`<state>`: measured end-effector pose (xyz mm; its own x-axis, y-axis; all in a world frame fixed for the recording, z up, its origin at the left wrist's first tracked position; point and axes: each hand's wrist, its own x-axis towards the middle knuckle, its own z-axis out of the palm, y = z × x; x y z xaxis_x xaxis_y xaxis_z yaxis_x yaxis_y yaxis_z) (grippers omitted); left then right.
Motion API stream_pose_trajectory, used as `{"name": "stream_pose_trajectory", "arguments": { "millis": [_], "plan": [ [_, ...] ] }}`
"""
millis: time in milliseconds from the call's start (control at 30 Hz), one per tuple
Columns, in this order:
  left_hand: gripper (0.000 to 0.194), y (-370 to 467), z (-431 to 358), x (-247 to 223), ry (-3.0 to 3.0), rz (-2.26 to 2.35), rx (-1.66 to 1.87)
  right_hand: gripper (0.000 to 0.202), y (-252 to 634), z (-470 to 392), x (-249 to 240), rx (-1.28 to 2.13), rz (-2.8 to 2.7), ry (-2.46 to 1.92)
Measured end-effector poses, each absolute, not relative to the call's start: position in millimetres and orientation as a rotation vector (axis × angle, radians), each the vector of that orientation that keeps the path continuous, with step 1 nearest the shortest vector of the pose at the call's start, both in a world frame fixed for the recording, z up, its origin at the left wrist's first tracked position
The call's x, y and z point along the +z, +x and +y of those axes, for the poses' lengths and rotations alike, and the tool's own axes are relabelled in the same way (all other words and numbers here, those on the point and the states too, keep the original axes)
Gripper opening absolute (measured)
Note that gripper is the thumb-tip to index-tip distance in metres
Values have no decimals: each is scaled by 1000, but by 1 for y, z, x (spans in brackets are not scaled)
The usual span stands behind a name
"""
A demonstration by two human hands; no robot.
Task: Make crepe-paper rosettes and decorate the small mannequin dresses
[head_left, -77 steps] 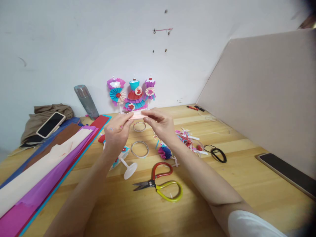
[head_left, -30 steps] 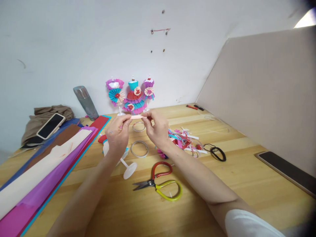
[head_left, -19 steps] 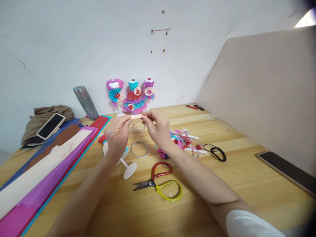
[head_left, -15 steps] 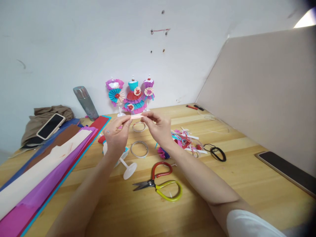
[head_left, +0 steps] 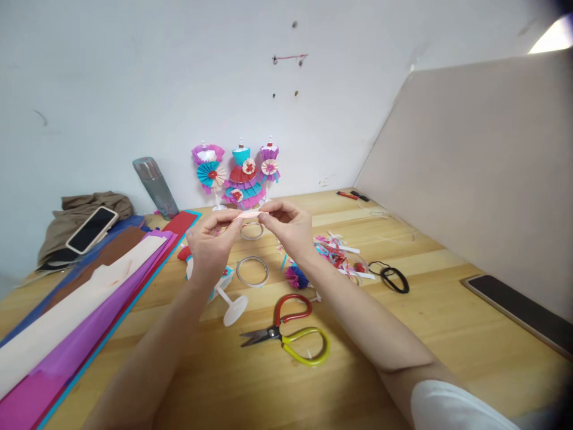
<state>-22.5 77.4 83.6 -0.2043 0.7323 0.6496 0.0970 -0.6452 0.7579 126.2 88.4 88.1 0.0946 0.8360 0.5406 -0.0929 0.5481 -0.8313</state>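
Between my hands is a small pale pink paper strip (head_left: 249, 214), pinched at both ends above the table. My left hand (head_left: 211, 242) grips its left end between thumb and fingers. My right hand (head_left: 289, 230) pinches the right end the same way. Below the strip lie a small ring (head_left: 252, 237) and a larger silver ring (head_left: 253, 283). A small stand with a white round base (head_left: 235, 310) lies on its side, partly hidden by my left hand. Scissors (head_left: 274, 333) with one red and one yellow handle lie nearer me, blades pointing left.
Three mini dress forms in crepe paper (head_left: 242, 173) stand by the wall. Coloured paper sheets (head_left: 80, 304), a phone (head_left: 92, 229) and a leaning bottle (head_left: 156, 186) are left. Paper scraps (head_left: 335, 254), a black hair tie (head_left: 394, 279) and another phone (head_left: 519, 307) lie right.
Both hands have come slightly lower, still holding the paper strip, which now looks narrower and more folded. The scissors and other things on the table stay put.
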Motion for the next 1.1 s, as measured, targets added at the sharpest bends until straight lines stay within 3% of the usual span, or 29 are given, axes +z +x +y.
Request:
{"name": "stream_pose_trajectory", "arguments": {
  "millis": [267,433,600,767,900,1100],
  "plan": [
    [8,-14,74,87,1452,952,1877,17,125,92,87,792,-1250,-648],
    [30,-18,77,89,1446,930,1795,14,125,93,86,767,-1310,-640],
    [28,-29,78,93,1949,1093,1601,13,126,95,83,720,-1399,-714],
    [43,-35,74,99,2608,1084,1515,13,127,94,80,535,-1491,-741],
    [46,-38,72,101,2665,1017,1347,13,126,91,78,386,-1577,-706],
    [33,-38,78,97,2739,1151,1186,12,126,93,77,422,-1595,-663]
  ]
}}
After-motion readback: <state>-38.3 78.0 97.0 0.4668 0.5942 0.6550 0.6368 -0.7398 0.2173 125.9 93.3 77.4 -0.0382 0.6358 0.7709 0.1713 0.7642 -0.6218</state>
